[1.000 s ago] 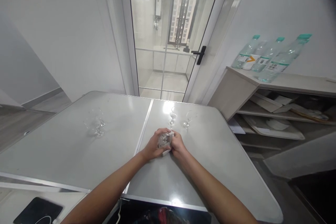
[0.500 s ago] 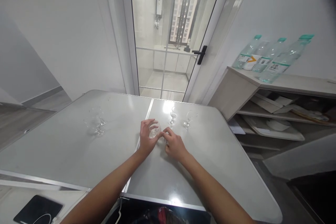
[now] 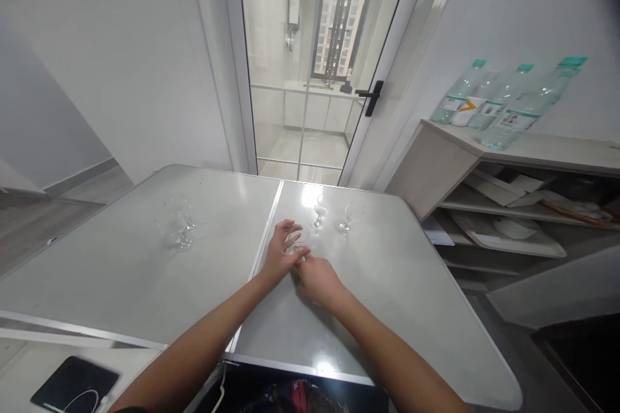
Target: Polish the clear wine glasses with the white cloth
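Note:
My left hand (image 3: 279, 253) has its fingers curled round a small clear stemmed glass (image 3: 296, 239) that stands upright on the grey table (image 3: 387, 277), near the centre seam. My right hand (image 3: 317, 277) rests on the table just in front of the glass, fingers curled under; what it holds, if anything, is hidden. Two more clear stemmed glasses stand behind, one (image 3: 318, 211) close by and one (image 3: 349, 218) to its right.
A group of clear glasses (image 3: 177, 227) stands on the left half of the table. A glass door (image 3: 320, 64) is beyond the far edge. On the right a shelf unit (image 3: 513, 168) carries water bottles (image 3: 504, 103). A black phone (image 3: 72, 388) lies at lower left.
The glass went from being held between both hands to standing on the table, farther away. My right hand let go and drew back toward me; my left hand stayed on the glass.

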`<state>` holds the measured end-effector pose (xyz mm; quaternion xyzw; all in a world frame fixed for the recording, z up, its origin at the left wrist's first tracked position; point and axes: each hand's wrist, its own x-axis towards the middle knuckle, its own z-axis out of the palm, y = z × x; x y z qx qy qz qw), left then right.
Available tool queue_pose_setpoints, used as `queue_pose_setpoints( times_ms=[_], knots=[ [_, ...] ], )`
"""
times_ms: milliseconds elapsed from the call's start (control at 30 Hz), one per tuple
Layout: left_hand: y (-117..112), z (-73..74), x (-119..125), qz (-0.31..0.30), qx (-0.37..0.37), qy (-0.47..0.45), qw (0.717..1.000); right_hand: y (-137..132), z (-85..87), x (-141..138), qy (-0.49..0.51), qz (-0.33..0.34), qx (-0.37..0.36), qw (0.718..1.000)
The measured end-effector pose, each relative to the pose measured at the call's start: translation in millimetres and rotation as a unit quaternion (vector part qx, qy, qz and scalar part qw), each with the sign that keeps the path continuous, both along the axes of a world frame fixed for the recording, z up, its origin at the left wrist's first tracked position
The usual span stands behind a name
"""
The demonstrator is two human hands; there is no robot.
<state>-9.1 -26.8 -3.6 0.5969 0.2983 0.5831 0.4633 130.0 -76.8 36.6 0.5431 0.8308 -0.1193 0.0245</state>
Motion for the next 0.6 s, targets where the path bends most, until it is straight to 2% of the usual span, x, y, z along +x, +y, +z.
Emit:
queue_pose_setpoints(
  times_ms=[100,233,367,600],
  knots=[
    [0.7,1.6,-0.5,0.004,0.014,0.020,1.000,0.2,0.4,0.1,-0.002,-0.030,-0.006,1.000],
    [0.5,5.4,-4.4,0.065,0.035,0.046,0.996,3.6,0.5,3.2,-0.023,-0.082,0.010,0.996],
    [0.1,5.9,-7.7,0.118,0.005,0.070,0.991,9.0,-2.9,9.8,-0.034,-0.138,0.016,0.990],
    [1.8,4.3,-8.1,0.142,-0.005,0.104,0.984,13.6,-11.3,16.8,-0.029,-0.166,0.008,0.986]
  ],
)
